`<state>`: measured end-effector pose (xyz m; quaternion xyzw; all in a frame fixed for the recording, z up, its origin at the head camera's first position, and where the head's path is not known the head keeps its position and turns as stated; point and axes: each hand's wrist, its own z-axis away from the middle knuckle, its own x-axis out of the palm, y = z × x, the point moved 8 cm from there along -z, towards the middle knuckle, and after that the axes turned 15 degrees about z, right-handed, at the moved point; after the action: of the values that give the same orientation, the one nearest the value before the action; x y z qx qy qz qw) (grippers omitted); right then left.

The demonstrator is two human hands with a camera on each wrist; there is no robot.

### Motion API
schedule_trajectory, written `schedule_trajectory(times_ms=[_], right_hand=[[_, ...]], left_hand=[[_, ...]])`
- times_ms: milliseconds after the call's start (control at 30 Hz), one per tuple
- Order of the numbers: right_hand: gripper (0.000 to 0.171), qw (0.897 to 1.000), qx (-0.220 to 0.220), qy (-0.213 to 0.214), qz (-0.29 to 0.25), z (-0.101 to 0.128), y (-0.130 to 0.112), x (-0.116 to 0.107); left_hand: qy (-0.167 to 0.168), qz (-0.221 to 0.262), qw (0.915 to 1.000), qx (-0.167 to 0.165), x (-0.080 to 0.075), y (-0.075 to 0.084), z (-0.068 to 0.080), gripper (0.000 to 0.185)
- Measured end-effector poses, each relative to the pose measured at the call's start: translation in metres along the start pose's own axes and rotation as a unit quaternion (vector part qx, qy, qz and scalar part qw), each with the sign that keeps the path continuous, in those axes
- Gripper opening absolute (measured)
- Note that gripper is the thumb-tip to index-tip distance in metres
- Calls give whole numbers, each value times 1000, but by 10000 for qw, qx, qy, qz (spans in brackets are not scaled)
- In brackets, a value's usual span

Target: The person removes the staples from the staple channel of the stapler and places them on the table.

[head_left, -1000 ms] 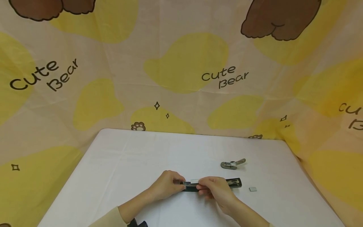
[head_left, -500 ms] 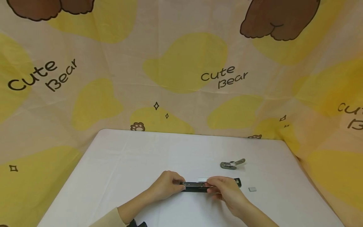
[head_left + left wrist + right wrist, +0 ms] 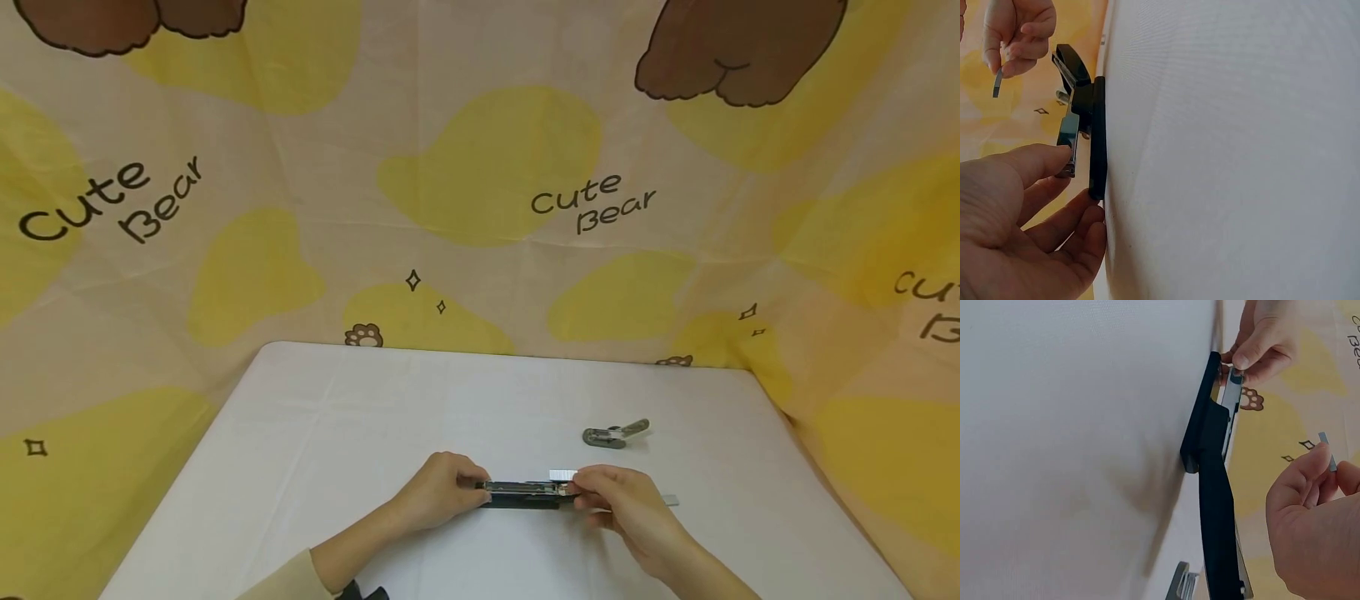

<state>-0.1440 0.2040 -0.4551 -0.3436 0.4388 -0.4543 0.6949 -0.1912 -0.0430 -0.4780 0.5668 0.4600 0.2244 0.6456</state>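
A black stapler [image 3: 521, 502] stands on the white table with its top cover swung back, baring the metal staple channel [image 3: 1069, 128]. At its left end my left hand [image 3: 442, 490] grips the stapler, thumb on the channel's tip and fingers by the base. My right hand [image 3: 630, 510] pinches a short strip of staples [image 3: 561, 475] between thumb and fingertips. In the right wrist view this strip [image 3: 1324, 439] is held up apart from the stapler [image 3: 1213, 431]. The swung-back cover [image 3: 1217, 531] is mostly hidden behind the right hand in the head view.
Behind the stapler lies a small grey tool with a raised arm [image 3: 615, 434]. Another small grey strip [image 3: 671, 500] lies to the right, partly covered by the right hand. A patterned cloth [image 3: 480, 183] hangs behind the table's far edge.
My right hand has moved right along the stapler with the staple strip, away from my left hand. More of the staple channel shows. The left hand stays put.
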Motion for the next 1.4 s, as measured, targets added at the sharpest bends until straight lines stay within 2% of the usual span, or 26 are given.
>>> schedule_trajectory(times_ms=[433, 867, 1400], right_hand=[[24, 9995, 85, 73, 299, 12, 6, -32], [26, 9958, 568, 615, 361, 22, 24, -70], [23, 9959, 762, 444, 214, 27, 47, -102]], left_hand=[[-85, 12, 9999, -113, -1, -1, -1, 17], [-136, 36, 9998, -134, -1, -2, -1, 17], [-86, -15, 9999, -137, -1, -1, 0, 15]])
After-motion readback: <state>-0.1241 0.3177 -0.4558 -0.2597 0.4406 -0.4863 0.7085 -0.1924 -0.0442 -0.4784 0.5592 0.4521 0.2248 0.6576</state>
